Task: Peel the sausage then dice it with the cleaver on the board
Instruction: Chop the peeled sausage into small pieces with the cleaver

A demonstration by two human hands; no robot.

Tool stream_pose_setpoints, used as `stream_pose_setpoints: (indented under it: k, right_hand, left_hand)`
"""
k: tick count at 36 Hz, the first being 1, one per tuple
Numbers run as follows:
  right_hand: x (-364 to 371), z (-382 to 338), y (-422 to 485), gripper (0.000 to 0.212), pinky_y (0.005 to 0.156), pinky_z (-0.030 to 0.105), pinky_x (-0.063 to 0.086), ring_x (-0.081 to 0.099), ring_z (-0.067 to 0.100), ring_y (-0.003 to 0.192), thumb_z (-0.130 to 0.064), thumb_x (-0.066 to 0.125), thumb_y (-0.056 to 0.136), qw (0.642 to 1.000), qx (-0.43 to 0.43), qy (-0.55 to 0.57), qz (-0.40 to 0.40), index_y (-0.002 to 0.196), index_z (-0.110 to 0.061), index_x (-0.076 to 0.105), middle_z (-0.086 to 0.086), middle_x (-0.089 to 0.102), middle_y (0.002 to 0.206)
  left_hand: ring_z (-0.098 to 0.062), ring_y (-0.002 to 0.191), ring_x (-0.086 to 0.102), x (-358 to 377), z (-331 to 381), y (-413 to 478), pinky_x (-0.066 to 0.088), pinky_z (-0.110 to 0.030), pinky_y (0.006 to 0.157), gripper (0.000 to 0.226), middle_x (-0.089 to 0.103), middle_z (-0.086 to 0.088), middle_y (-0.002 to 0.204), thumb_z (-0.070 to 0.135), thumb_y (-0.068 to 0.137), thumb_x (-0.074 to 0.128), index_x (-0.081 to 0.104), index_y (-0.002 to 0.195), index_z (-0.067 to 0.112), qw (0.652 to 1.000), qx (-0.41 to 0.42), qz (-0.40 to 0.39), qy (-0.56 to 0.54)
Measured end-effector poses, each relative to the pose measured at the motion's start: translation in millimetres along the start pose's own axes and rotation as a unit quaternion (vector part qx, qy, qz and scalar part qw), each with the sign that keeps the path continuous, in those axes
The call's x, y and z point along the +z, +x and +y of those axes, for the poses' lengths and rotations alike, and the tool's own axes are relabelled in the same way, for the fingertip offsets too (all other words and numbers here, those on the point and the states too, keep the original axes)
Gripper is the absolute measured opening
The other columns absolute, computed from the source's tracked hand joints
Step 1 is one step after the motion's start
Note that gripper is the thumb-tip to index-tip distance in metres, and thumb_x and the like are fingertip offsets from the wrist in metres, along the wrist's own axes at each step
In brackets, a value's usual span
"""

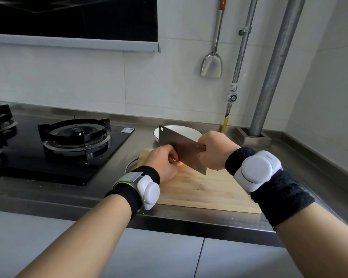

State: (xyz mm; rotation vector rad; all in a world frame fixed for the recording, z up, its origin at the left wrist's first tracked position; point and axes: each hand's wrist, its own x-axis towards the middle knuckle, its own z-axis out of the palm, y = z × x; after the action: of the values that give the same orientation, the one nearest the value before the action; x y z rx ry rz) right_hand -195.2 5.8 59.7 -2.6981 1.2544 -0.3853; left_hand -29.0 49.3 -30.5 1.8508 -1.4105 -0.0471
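A wooden cutting board (pixel 205 189) lies on the steel counter. My right hand (pixel 215 149) grips the handle of a cleaver (pixel 183 149), whose broad blade tilts down to the left, its lower corner near the board. My left hand (pixel 163 163) is curled on the board right beside the blade, pressing down on a pinkish sausage (pixel 179 163). Only a small sliver of the sausage shows between my fingers and the blade; the rest is hidden.
A white bowl (pixel 191 131) stands behind the board. A black gas hob (pixel 74 137) fills the counter to the left. A round rim (pixel 130 165) peeks out at the board's left edge. A metal spatula (pixel 211 65) hangs on the wall; pipes (pixel 269 77) run at right.
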Motion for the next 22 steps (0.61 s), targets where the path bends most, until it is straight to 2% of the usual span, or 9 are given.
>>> stream_pose_setpoints:
  k: [2,6,12,15,18,22]
  right_hand:
    - [0.6,-1.0,0.2,0.022,0.053,0.025,0.042,0.059,0.027,0.07,-0.01,0.049,0.081,1.0,-0.002,-0.005,-0.004,0.063,-0.02,0.051,0.002,0.055,0.07]
    - [1.1,-2.3,-0.8,0.023,0.048,0.021,0.037,0.055,0.022,0.062,-0.01,0.049,0.082,1.0,0.005,-0.008,-0.01,0.063,-0.022,0.048,0.001,0.054,0.069]
    - [-0.1,-4.5,-2.4,0.025,0.04,0.019,0.04,0.056,0.021,0.048,-0.007,0.045,0.081,0.999,0.018,0.008,-0.028,0.062,-0.024,0.042,0.0,0.052,0.062]
    - [-0.7,-6.3,-2.2,0.016,0.043,0.022,0.045,0.058,0.024,0.051,-0.007,0.044,0.081,0.999,0.022,0.003,-0.042,0.068,-0.017,0.048,0.004,0.055,0.065]
    - [-0.6,-8.4,-2.5,0.007,0.043,0.022,0.045,0.057,0.023,0.052,-0.007,0.045,0.082,0.998,0.026,-0.004,-0.051,0.083,-0.013,0.049,0.004,0.054,0.068]
    - [2.8,-9.7,-3.0,0.009,0.038,0.02,0.039,0.055,0.021,0.048,-0.008,0.047,0.081,0.998,0.036,-0.003,-0.053,0.079,-0.011,0.056,0.005,0.055,0.069]
  left_hand:
    - [-0.006,0.071,0.056,0.4,-0.7,0.0,0.042,-0.013,0.061,0.012,0.062,0.01,0.075,0.026,0.079,0.071,0.06,0.075,0.026,1.0,0.0,0.001,0.001]
    - [-0.004,0.07,0.056,1.3,-1.1,0.8,0.041,-0.012,0.06,0.016,0.062,0.011,0.076,0.026,0.077,0.073,0.058,0.072,0.028,1.0,-0.001,0.001,-0.003]
    - [-0.002,0.071,0.056,1.4,-2.3,1.5,0.039,-0.012,0.059,0.017,0.061,0.012,0.075,0.024,0.077,0.072,0.057,0.072,0.029,1.0,0.003,-0.008,-0.01]
    - [-0.002,0.072,0.057,1.7,-3.1,2.1,0.038,-0.011,0.06,0.016,0.062,0.012,0.074,0.024,0.077,0.071,0.057,0.071,0.03,1.0,-0.001,-0.009,-0.016]
    - [-0.002,0.071,0.058,2.5,-3.7,3.0,0.039,-0.01,0.059,0.015,0.062,0.012,0.073,0.023,0.076,0.071,0.058,0.07,0.03,1.0,-0.003,-0.011,-0.021]
    - [-0.004,0.072,0.059,2.8,-3.7,3.2,0.041,-0.014,0.061,0.018,0.063,0.012,0.074,0.023,0.076,0.072,0.058,0.07,0.031,1.0,-0.001,-0.011,-0.023]
